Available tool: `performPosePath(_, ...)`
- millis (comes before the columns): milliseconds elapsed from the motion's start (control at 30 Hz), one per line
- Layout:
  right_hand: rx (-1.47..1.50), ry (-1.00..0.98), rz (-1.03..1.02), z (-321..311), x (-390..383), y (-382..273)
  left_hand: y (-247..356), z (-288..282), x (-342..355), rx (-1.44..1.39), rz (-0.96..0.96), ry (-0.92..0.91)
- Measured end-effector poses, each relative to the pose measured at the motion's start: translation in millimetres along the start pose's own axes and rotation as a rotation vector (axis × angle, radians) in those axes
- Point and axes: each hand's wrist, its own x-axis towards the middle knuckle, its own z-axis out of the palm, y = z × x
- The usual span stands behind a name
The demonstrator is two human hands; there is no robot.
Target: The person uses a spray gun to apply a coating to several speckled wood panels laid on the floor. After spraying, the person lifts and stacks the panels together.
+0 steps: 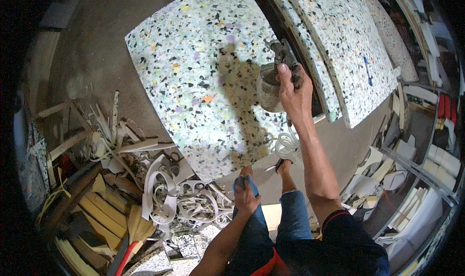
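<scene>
A large speckled foam sheet [189, 82] fills the upper middle, casting-marked by the shadow of a metal spray gun [279, 51] with a cup [267, 94] below it. My right hand [295, 92] grips the gun over the sheet's right part, thumb raised along it. A pale coiled hose [286, 143] hangs beneath. My left hand [247, 196] is low in front of my left leg, fingers curled on blue fabric; whether that is a loose cloth or my jeans I cannot tell.
More speckled foam slabs [358, 72] lie stacked at upper right. A heap of white offcuts [177, 198] covers the floor [94, 63] at lower left, beside yellow foam strips [101, 213] and a broom [138, 227]. Racks [416, 160] with pale pieces stand at right.
</scene>
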Motion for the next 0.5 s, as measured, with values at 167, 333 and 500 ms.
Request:
performPosePath(167, 0.057, -0.079, 0.071, -27.8, -12.6, 5.4, 0.3, 0.3, -4.3, 0.075, 0.067, 0.079)
performPosePath(333, 0.004, -0.052, 0.129, -50.8, -37.7, 8.3, 2.7, 0.3, -5.4, 0.121, 0.035, 0.052)
performPosePath(500, 0.014, -0.14, 0.157, -73.6, -65.3, 16.1, -0.4, 11.2, -8.9, 0.101, 0.059, 0.047)
